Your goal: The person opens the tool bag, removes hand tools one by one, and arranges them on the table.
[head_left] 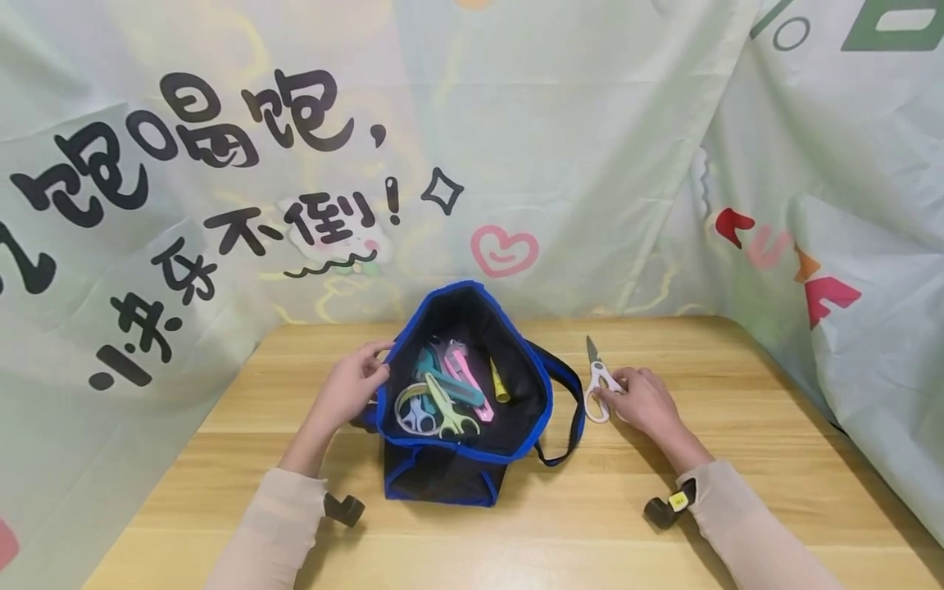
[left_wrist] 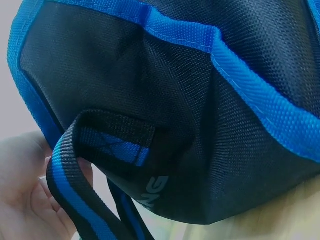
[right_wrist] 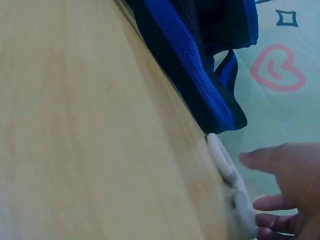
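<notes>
One pair of white-handled scissors (head_left: 598,370) lies on the wooden table (head_left: 590,524), to the right of the black bag (head_left: 446,475) with blue edges, its blades pointing to the far side and its handle rings to the near side. The right hand (head_left: 643,397) is at these rings, with the thumb and fingers parted and relaxed; in the right wrist view they are close beside the white handle and are not closed round it. The left hand (head_left: 354,383) touches the left rim of the bag with bent fingers, but I cannot tell whether it really pinches the cloth, because the strap and the edge hide a part of it. The bag stands with its mouth wide, and inside it are a pink cutter (head_left: 468,370), a teal cutter (head_left: 459,388), yellow-green scissors (head_left: 441,399) and a yellow tube (head_left: 498,383). In my judgement, the step in hand is the grasping of the white-handled scissors, while the left hand seems to steady the bag. The next move calls for the right thumb and fingers to close on the rings, away from the blades; if the scissors are then lifted leftward, they should pass well above the loose right strap (head_left: 578,406), which could catch the tips
</notes>
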### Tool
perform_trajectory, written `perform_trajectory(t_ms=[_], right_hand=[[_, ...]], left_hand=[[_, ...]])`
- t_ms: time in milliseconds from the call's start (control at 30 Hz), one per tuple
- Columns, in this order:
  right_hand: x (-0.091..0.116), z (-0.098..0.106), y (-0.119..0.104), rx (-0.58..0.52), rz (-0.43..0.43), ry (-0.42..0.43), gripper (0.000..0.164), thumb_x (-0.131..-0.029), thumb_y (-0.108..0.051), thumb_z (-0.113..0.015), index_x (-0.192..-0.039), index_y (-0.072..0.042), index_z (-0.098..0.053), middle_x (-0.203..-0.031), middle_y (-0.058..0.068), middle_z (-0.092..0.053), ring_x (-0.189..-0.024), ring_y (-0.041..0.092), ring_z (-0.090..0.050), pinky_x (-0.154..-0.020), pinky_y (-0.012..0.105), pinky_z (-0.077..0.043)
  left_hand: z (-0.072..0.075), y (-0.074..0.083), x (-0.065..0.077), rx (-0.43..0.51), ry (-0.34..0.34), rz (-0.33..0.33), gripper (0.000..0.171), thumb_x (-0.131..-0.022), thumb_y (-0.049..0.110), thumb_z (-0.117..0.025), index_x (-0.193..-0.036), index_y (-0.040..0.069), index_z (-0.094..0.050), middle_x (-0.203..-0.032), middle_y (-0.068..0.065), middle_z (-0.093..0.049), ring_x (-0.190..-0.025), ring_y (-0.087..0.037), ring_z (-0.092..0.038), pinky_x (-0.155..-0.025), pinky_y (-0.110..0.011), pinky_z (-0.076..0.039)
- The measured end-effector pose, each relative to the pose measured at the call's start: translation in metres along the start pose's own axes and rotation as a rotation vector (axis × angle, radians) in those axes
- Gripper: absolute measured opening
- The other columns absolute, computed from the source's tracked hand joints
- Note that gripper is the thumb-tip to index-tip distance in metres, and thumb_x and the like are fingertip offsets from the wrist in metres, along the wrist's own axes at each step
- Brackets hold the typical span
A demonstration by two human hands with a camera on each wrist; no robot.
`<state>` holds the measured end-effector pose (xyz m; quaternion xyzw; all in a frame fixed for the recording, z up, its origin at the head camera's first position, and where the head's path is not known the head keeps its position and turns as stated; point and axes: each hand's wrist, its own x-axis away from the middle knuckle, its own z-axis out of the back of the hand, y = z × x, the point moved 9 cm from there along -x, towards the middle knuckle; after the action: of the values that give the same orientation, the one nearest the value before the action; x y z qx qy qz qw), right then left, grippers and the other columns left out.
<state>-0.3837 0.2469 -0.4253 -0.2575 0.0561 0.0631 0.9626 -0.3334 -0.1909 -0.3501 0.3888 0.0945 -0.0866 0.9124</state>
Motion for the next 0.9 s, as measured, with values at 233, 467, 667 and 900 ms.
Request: perform_trajectory(t_ms=[233,467,667,900], right_hand=[[0.001,0.018,-0.023,-0.037,0.047,0.032,0.067,-0.093,-0.047,-0.06,-0.134,0.006,-0.051,-0.117,0.029,-0.053,-0.103,0.043,-0.053,-0.08,0.053,-0.046],[-0.005,0.038,-0.069,-0.059,0.148,0.046,0.066,-0.094,-0.05,-0.057,-0.135,0.001,-0.052,-0.125,0.024,-0.053,-0.109,0.041,-0.052,-0.085,0.055,-0.045],[-0.003,0.043,-0.123,-0.06,0.281,0.017,0.055,-0.095,-0.041,-0.061,-0.134,-0.003,-0.055,-0.121,0.022,-0.058,-0.11,0.04,-0.055,-0.089,0.056,-0.044],[-0.002,0.036,-0.172,-0.112,0.365,-0.083,0.048,-0.093,-0.035,-0.066,-0.132,-0.008,-0.059,-0.118,0.013,-0.064,-0.107,0.031,-0.059,-0.087,0.051,-0.049]], left_hand=[[0.0,0.001,0.0,0.025,-0.015,-0.023,0.042,-0.094,0.009,-0.058,-0.136,0.008,-0.055,-0.083,-0.008,-0.063,-0.063,-0.018,-0.06,-0.057,-0.032,-0.054],[0.001,-0.004,-0.001,0.044,-0.017,-0.001,0.042,-0.096,0.015,-0.058,-0.137,0.008,-0.054,-0.086,-0.009,-0.064,-0.065,-0.018,-0.061,-0.059,-0.032,-0.054],[0.003,-0.004,0.0,0.033,-0.014,-0.007,0.042,-0.096,0.016,-0.058,-0.138,0.008,-0.054,-0.089,-0.009,-0.065,-0.067,-0.018,-0.062,-0.06,-0.032,-0.054],[0.004,-0.005,0.003,0.042,-0.024,0.0,0.042,-0.096,0.015,-0.058,-0.138,0.007,-0.053,-0.09,-0.01,-0.064,-0.07,-0.019,-0.062,-0.061,-0.032,-0.055]])
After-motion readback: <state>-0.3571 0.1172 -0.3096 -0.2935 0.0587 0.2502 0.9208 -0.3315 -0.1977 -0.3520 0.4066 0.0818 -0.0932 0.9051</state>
